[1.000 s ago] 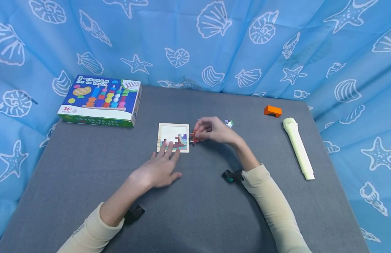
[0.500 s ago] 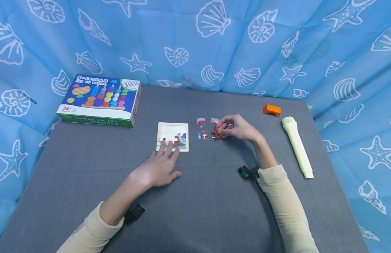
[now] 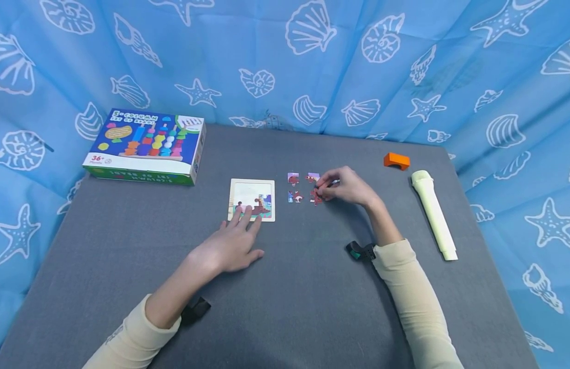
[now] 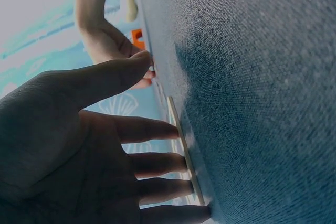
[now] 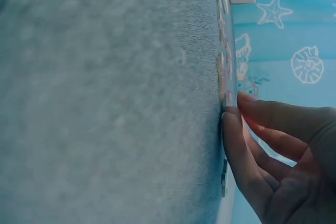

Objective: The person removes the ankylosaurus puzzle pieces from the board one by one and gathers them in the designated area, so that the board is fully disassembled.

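Observation:
The left hand [image 3: 231,246] lies with fingers spread and straight, its fingertips on the lower edge of a square wooden puzzle tray [image 3: 251,182]. Several joined pieces fill the bottom and right of the tray's picture. In the left wrist view these fingers [image 4: 152,164] reach the tray's edge [image 4: 186,150]. To the right, the right hand [image 3: 342,185] pinches a red-brown jigsaw piece [image 3: 316,199] close over the table, partly covered by the fingertips. The right wrist view has thumb and forefinger [image 5: 237,137] nearly together at the table surface.
Loose jigsaw pieces lie between tray and right hand: one upper left [image 3: 292,178], one upper right [image 3: 312,177], one lower left [image 3: 294,197]. A bead-set box [image 3: 144,148] stands at the back left. An orange arch block [image 3: 397,161] and a pale toy microphone [image 3: 434,215] are at right.
The right hand has moved right from beside the tray with the red-brown piece, uncovering the loose pieces. Over the last half second that piece has shifted slightly. The left hand has stayed put.

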Demonstrator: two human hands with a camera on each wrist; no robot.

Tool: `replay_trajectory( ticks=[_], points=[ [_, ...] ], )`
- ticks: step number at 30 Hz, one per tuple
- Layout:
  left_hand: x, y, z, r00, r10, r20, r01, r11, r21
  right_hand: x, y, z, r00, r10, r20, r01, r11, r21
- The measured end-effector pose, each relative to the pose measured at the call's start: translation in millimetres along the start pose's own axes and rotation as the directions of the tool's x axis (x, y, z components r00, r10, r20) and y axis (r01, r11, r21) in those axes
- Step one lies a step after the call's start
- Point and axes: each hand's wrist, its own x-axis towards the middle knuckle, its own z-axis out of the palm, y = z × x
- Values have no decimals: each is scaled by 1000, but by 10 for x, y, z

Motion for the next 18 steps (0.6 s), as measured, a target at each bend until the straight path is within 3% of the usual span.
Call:
replay_trajectory(
  ticks=[4,10,18],
  points=[
    [-3,3,-1,1000,3,-3,-3,1000,-2,8,5,3,1000,-13,-15,13,1000,12],
    [-11,7,0,1000,10,-14,-9,1000,5,41,-36,54,999,-46,7,45,992,119],
    [-9,14,-11,999,5,-34,-2,998,66,131,-221,226,994,-100,38,92,980,174]
  ],
)
